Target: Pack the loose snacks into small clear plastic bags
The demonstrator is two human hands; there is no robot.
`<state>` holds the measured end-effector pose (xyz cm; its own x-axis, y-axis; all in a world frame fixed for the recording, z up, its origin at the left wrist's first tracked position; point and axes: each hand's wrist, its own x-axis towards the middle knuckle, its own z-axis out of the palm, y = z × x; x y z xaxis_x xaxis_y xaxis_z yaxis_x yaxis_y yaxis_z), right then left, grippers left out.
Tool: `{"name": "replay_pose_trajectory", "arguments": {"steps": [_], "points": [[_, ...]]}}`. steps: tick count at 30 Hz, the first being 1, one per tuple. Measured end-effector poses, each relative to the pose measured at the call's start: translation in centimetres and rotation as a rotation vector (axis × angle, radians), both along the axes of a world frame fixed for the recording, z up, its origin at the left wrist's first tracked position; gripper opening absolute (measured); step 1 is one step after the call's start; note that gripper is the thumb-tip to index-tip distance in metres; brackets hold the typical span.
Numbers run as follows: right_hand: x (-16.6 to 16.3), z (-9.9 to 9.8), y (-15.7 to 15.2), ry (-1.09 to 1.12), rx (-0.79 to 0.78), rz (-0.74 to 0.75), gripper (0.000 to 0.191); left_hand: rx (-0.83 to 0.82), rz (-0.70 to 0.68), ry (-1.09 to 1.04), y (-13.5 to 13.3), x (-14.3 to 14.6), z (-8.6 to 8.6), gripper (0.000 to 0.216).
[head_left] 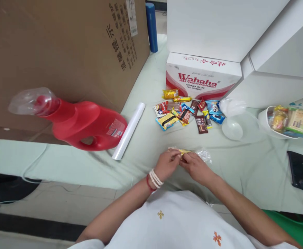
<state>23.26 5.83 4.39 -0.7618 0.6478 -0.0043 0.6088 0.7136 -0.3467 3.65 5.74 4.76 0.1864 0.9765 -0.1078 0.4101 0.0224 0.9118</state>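
Note:
At the near edge of the cloth-covered table, my left hand (pixel 167 164) and my right hand (pixel 196 166) meet with bent fingers, pinching a clear plastic bag (pixel 204 156). A yellow-wrapped snack (pixel 184 151) shows just beyond the fingertips, in or against the plastic; the fingers hide part of it. Farther back lies a loose pile of small packaged snacks, including a brown cocoa packet (pixel 201 124), a yellow and blue packet (pixel 166 121) and a blue packet (pixel 213 107). Beaded and red bands circle my left wrist.
Left stand a red plastic jug (pixel 89 124), a white roll (pixel 129 131) and a large cardboard box (pixel 63 45). A Wahaha carton (pixel 203 77) is behind the snacks. To the right are a clear plastic bowl (pixel 231 129), a white basket (pixel 264 121) with snacks, and a black phone (pixel 298 169).

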Motion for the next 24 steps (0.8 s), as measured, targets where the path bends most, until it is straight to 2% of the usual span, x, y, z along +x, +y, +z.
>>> {"name": "replay_pose_trajectory", "arguments": {"steps": [2,3,4,7,9,12,15,17,20,24], "points": [[0.8,0.0,-0.5,0.128,-0.070,-0.039,0.034,0.183,-0.062,0.172,-0.8,1.5,-0.8,0.029],[1.3,-0.1,-0.7,0.200,-0.098,-0.106,0.034,0.259,-0.090,0.264,-1.3,2.0,-1.2,0.032],[1.9,-0.2,-0.9,0.258,-0.106,-0.222,0.034,0.320,-0.118,0.351,-1.8,2.3,-1.5,0.035],[4.0,-1.1,-1.4,0.279,-0.018,-0.715,0.042,0.434,-0.201,0.573,-3.0,2.4,-2.0,0.043],[5.3,-2.0,-1.4,0.241,-0.010,-0.896,0.044,0.474,-0.230,0.680,-3.3,2.2,-1.9,0.044],[6.8,-2.2,-1.3,0.322,-0.128,-0.919,0.033,0.524,-0.198,0.753,-3.1,1.9,-1.8,0.038],[6.7,-0.6,-0.9,0.443,-0.281,-0.890,0.030,0.585,-0.207,0.747,-2.6,1.7,-2.0,0.034],[5.1,0.8,-0.5,0.429,-0.349,-0.817,0.023,0.613,-0.258,0.745,-2.4,1.8,-2.3,0.033],[1.0,1.9,0.4,0.255,-0.257,-0.675,0.019,0.620,-0.318,0.737,-2.3,2.0,-3.0,0.034],[-3.4,1.0,1.5,0.086,-0.112,-0.560,0.025,0.584,-0.324,0.546,-2.2,1.3,-3.4,0.043]]}}
